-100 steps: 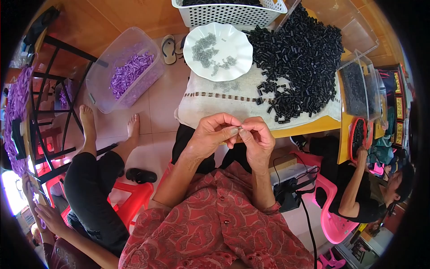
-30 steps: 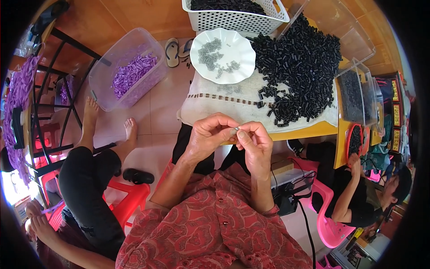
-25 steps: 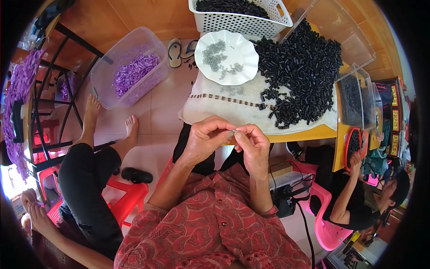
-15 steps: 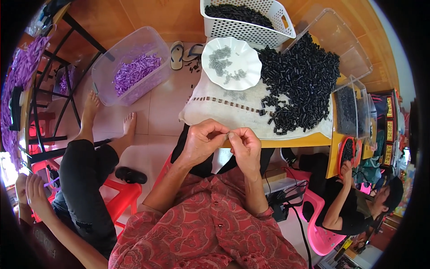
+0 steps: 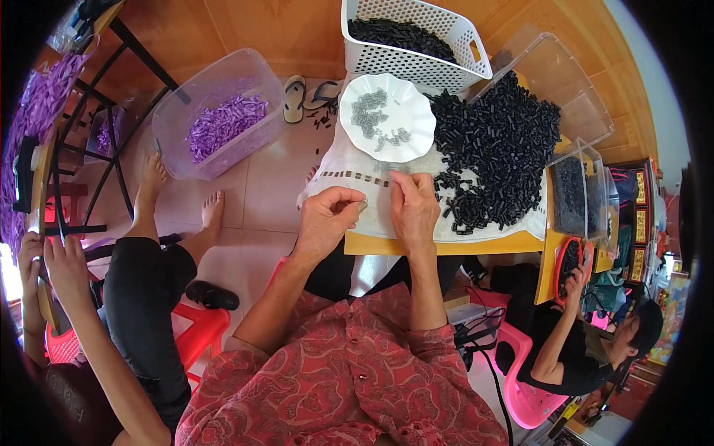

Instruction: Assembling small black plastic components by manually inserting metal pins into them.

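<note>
My left hand [image 5: 327, 221], over the cloth's near edge, pinches a small greyish piece [image 5: 363, 203] between thumb and fingertips. My right hand [image 5: 414, 211] is bent down over the white cloth [image 5: 372, 212], its fingers drawn together close to a few small clear pieces [image 5: 390, 168]. Whether anything is in those fingertips cannot be made out. Just beyond stands a white scalloped plate [image 5: 409, 111] with many small clear pieces [image 5: 368, 111] on it. To its right a big heap of short black tube-like parts [image 5: 498, 149] covers the cloth.
Behind the plate stands a white perforated basket [image 5: 409, 63] of black parts. Clear bins [image 5: 573, 186] line the table's right side. On the floor at left is a clear tub [image 5: 223, 156] of purple strips. Co-workers sit left and right; the right one's hand [image 5: 574, 282] is at a red tray [image 5: 563, 269].
My hands, formerly together at the fingertips, have come apart. The right has moved forward to the clear pieces on the cloth; the left keeps its pinch. The left co-worker's hands have moved up.
</note>
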Demonstrator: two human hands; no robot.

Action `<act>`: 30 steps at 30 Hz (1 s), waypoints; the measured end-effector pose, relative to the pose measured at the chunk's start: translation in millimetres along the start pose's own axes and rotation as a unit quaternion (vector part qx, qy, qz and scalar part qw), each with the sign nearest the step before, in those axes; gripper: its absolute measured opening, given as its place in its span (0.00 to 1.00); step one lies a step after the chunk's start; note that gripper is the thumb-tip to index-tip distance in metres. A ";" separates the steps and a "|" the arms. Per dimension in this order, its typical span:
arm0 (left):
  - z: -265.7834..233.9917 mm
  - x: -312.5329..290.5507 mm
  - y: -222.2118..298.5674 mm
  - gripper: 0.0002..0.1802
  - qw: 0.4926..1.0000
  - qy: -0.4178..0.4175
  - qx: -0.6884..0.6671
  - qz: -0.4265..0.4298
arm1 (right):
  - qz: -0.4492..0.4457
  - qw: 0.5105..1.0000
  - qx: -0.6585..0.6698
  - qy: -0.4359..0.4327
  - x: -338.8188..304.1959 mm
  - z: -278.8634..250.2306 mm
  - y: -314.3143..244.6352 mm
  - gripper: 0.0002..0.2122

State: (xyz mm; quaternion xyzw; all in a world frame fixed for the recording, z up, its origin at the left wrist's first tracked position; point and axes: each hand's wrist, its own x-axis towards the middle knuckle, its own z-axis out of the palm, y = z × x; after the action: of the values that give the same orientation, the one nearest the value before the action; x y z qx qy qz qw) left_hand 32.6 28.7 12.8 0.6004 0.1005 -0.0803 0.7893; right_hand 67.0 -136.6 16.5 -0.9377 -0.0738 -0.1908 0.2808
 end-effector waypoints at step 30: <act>32.8 2.6 -6.1 0.08 0.996 -0.055 0.064 0.039 | 0.280 0.847 0.449 -0.049 -40.4 -41.3 -0.7 0.05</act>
State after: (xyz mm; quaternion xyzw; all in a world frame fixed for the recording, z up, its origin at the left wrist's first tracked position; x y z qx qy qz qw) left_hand 35.6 -4.5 15.0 0.6475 0.0275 -0.0886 0.7564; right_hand 16.7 -160.2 32.5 -0.6981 0.1012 -0.0040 0.7088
